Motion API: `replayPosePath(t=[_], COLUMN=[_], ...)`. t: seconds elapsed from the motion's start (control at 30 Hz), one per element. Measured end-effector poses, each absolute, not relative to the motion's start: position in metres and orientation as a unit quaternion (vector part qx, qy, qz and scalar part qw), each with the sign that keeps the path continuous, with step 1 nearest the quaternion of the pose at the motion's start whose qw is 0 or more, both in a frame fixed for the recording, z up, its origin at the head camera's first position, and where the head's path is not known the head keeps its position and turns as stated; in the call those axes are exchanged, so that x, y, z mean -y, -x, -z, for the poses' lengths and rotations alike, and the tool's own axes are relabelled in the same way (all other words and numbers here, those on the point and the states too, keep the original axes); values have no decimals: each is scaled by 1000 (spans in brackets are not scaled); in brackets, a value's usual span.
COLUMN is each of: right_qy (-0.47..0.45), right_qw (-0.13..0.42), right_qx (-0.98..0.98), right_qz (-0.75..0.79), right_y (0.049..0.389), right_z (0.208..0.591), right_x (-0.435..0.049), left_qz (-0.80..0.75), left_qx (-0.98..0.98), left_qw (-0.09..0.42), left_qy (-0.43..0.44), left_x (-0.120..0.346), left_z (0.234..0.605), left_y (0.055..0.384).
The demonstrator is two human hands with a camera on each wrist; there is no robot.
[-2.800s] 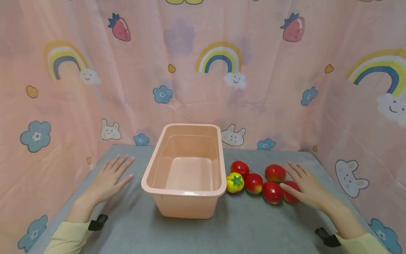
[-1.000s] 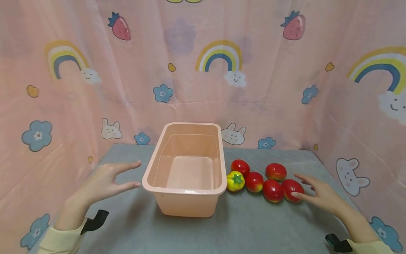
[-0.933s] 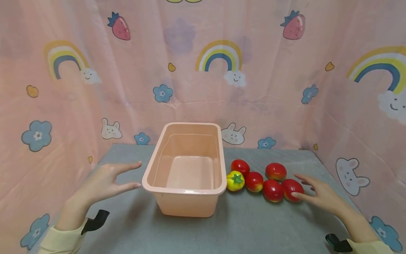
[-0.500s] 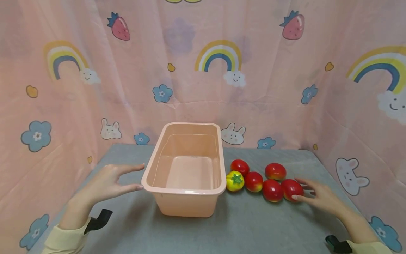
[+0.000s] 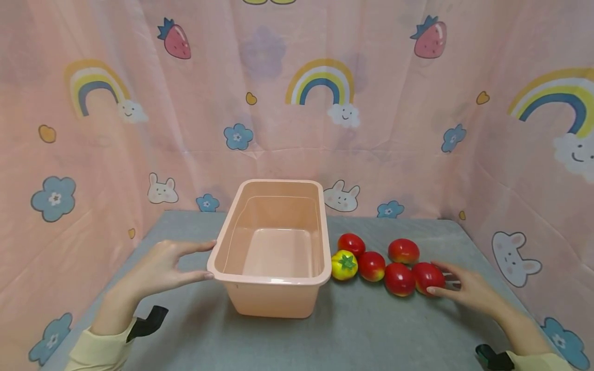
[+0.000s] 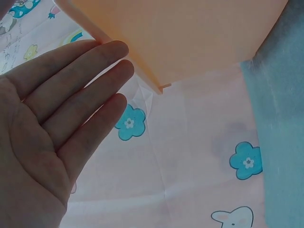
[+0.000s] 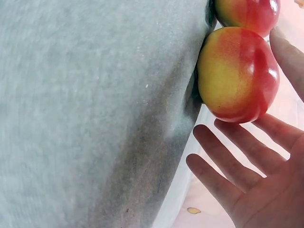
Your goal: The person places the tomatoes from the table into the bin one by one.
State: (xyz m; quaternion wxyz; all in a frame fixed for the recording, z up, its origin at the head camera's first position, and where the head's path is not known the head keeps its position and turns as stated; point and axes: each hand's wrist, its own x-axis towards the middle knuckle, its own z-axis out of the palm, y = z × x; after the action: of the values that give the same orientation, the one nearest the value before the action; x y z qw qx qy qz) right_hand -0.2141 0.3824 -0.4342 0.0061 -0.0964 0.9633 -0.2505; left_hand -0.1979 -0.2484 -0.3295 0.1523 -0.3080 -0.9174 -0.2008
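Observation:
My left hand [image 5: 158, 269] is at the left rim of a peach-coloured plastic tub [image 5: 276, 299], thumb and forefinger spread with their tips right at the edge. In the left wrist view the fingers [image 6: 90, 102] are straight beside the tub's outer wall [image 6: 204, 42]. On the right, my right hand [image 5: 475, 294] is at the nearest glossy red apple [image 5: 428, 278], thumb in front and fingers behind. From the right wrist, this red-and-yellow apple [image 7: 237, 73] rests on the cloth, with loosely straight fingers [image 7: 247, 147] close around it.
Several more red apples [image 5: 399, 279] lie clustered right of the tub. Among them, a yellow fruit with a green leafy top [image 5: 344, 265] sits against the tub's side. Grey cloth [image 5: 371, 335] covers the table, and a pink patterned curtain [image 5: 199, 154] hangs around it.
Both hands have turned from flat and palm-down to thumb and fingers apart. The left has moved right to the tub's rim; the right has come in around the nearest apple. Tub and fruit stay put.

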Motion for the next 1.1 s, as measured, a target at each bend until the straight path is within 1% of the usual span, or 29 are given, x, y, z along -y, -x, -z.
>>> replayPosePath(t=[0.73, 1.1], right_qy=[85, 86], right_qw=[26, 34], right_qx=[-964, -963], right_qz=[250, 254], right_y=[219, 220], right_z=[436, 435], right_x=[-385, -384], left_qz=[222, 233], left_qx=[916, 921], left_qw=[137, 121], left_qy=[306, 288], left_x=[248, 248], left_z=[328, 328], left_y=[199, 197])
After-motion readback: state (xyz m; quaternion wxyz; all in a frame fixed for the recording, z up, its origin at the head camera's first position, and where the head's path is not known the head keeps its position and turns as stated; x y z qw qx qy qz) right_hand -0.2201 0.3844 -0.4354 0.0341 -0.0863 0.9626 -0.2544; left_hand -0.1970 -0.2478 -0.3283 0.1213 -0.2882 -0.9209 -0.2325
